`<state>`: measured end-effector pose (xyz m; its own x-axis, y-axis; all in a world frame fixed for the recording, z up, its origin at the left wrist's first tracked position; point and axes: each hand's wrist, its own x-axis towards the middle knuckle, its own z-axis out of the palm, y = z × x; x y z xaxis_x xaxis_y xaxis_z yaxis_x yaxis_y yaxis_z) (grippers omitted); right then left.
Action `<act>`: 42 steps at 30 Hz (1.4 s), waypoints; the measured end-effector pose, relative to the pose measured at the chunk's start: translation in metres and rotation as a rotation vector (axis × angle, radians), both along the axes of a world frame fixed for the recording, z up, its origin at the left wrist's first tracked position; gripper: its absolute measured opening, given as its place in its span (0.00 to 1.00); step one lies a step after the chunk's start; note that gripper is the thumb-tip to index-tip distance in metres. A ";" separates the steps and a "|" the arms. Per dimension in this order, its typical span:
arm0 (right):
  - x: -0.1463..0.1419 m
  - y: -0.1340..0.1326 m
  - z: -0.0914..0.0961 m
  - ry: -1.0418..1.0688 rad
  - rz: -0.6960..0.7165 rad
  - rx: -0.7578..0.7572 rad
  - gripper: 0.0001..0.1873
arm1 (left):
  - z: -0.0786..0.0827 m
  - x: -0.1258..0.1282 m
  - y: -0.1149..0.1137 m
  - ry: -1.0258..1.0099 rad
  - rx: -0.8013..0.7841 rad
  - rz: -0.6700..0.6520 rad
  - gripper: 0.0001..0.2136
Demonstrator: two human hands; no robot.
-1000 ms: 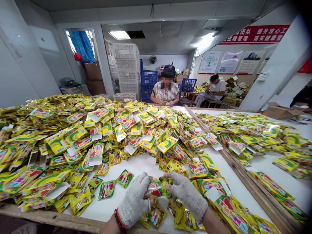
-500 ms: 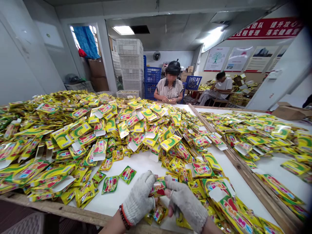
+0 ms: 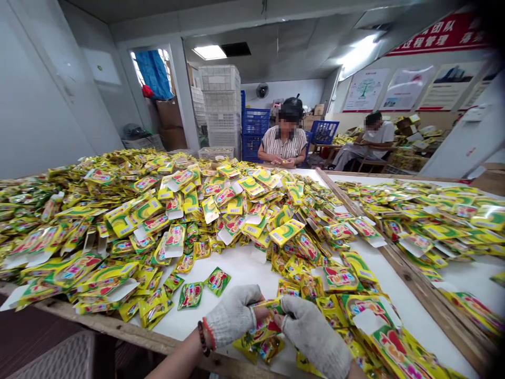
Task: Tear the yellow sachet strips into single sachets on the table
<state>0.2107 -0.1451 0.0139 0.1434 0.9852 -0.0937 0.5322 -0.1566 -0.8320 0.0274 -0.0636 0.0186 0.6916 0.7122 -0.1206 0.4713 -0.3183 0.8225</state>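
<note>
Both of my hands wear whitish knit gloves with bare fingertips. My left hand [image 3: 234, 313] is closed on the left end of a small yellow, red and green candy box [image 3: 265, 325]. On its other end, my right hand [image 3: 313, 331] pinches the same box, so it hangs between the two just above the table's near edge. Beneath it lie several yellow candy packets [image 3: 265, 348]. Left of my left hand, two green candy packets [image 3: 191, 296] rest flat on the white tabletop [image 3: 236, 266]. Open-flapped boxes [image 3: 384, 337] lie right of my right hand.
A large heap of yellow boxes and packets [image 3: 150, 205] covers the table's left and middle. A wooden strip [image 3: 406, 273] divides off another pile [image 3: 442, 216]. Across the table sits a person in a striped shirt [image 3: 283, 143]; white crates [image 3: 221, 110] are stacked behind.
The box between my hands has turned from roughly level to a slant, and my fingers have shifted along it. The whole view has swung slightly left.
</note>
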 end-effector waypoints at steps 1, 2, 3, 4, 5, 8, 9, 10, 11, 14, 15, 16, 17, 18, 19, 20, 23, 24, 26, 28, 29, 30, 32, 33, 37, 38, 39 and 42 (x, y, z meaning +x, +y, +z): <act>0.006 -0.001 0.005 0.039 -0.025 0.016 0.11 | 0.002 -0.003 0.005 0.008 0.020 0.002 0.12; 0.015 -0.003 0.012 0.121 -0.082 0.044 0.10 | 0.005 -0.007 0.013 0.017 0.049 0.016 0.14; 0.027 -0.006 0.018 0.254 -0.171 0.102 0.10 | 0.008 -0.013 0.022 0.028 0.088 0.040 0.15; 0.040 -0.010 0.025 0.428 -0.285 0.191 0.10 | 0.011 -0.020 0.032 0.044 0.136 0.071 0.15; 0.055 -0.014 0.032 0.629 -0.416 0.321 0.10 | 0.012 -0.028 0.043 0.071 0.185 0.105 0.15; 0.090 -0.025 0.044 1.081 -0.623 0.637 0.13 | 0.010 -0.048 0.068 0.159 0.279 0.128 0.18; 0.094 -0.025 0.044 1.088 -0.615 0.635 0.14 | 0.008 -0.052 0.072 0.183 0.293 0.127 0.17; 0.094 -0.024 0.043 0.984 -0.566 0.572 0.15 | 0.005 -0.054 0.074 0.200 0.301 0.132 0.16; 0.089 -0.019 0.039 0.797 -0.491 0.471 0.16 | 0.002 -0.054 0.074 0.209 0.303 0.145 0.14; 0.058 0.003 0.020 0.153 -0.238 0.144 0.17 | -0.004 -0.049 0.066 0.170 0.270 0.220 0.08; 0.047 0.011 0.012 0.058 -0.203 0.104 0.12 | -0.005 -0.046 0.062 0.134 0.242 0.249 0.06; 0.038 0.018 0.005 -0.016 -0.182 0.078 0.08 | -0.007 -0.042 0.058 0.089 0.204 0.276 0.04; 0.031 0.025 -0.001 -0.057 -0.181 0.070 0.08 | -0.009 -0.038 0.054 0.035 0.156 0.299 0.03; 0.026 0.029 -0.007 -0.108 -0.181 0.056 0.12 | -0.012 -0.034 0.050 -0.027 0.101 0.320 0.03; 0.024 0.033 -0.011 -0.156 -0.182 0.039 0.16 | -0.016 -0.029 0.047 -0.095 0.041 0.341 0.05; 0.023 0.034 -0.014 -0.196 -0.181 0.020 0.18 | -0.020 -0.023 0.043 -0.166 -0.020 0.363 0.08; 0.025 0.035 -0.014 -0.258 -0.130 -0.020 0.11 | -0.033 -0.004 0.033 -0.373 -0.186 0.432 0.17; 0.025 0.034 -0.012 -0.256 -0.102 -0.021 0.07 | -0.036 0.002 0.030 -0.429 -0.231 0.447 0.19; 0.021 0.033 -0.008 -0.224 -0.056 -0.007 0.03 | -0.038 0.013 0.021 -0.513 -0.303 0.445 0.20; 0.014 0.034 -0.004 -0.180 -0.037 0.017 0.04 | -0.035 0.021 0.013 -0.554 -0.350 0.412 0.20; 0.010 0.034 -0.003 -0.160 -0.039 0.028 0.04 | -0.033 0.024 0.010 -0.561 -0.365 0.394 0.20; 0.005 0.035 -0.002 -0.143 -0.048 0.039 0.04 | -0.030 0.026 0.007 -0.560 -0.374 0.379 0.20; -0.002 0.037 -0.003 -0.114 -0.078 0.065 0.04 | -0.026 0.028 0.002 -0.542 -0.373 0.368 0.20; -0.005 0.037 -0.005 -0.105 -0.103 0.078 0.05 | -0.025 0.028 0.001 -0.528 -0.360 0.371 0.20; -0.011 0.037 -0.015 -0.004 -0.177 0.113 0.21 | -0.022 0.028 -0.004 -0.441 -0.214 0.401 0.13; -0.011 0.037 -0.018 0.044 -0.158 0.114 0.22 | -0.020 0.028 -0.005 -0.409 -0.158 0.406 0.11; -0.011 0.037 -0.020 0.093 -0.126 0.110 0.21 | -0.017 0.026 -0.004 -0.367 -0.090 0.406 0.08; -0.011 0.037 -0.022 0.175 -0.095 0.102 0.17 | 0.001 0.008 0.012 -0.136 0.200 0.394 0.04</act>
<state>0.1999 -0.1083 -0.0080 0.2259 0.9738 -0.0259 0.3654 -0.1094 -0.9244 0.0351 -0.0514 0.0193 0.3637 0.9239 0.1190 0.4804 -0.2955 0.8258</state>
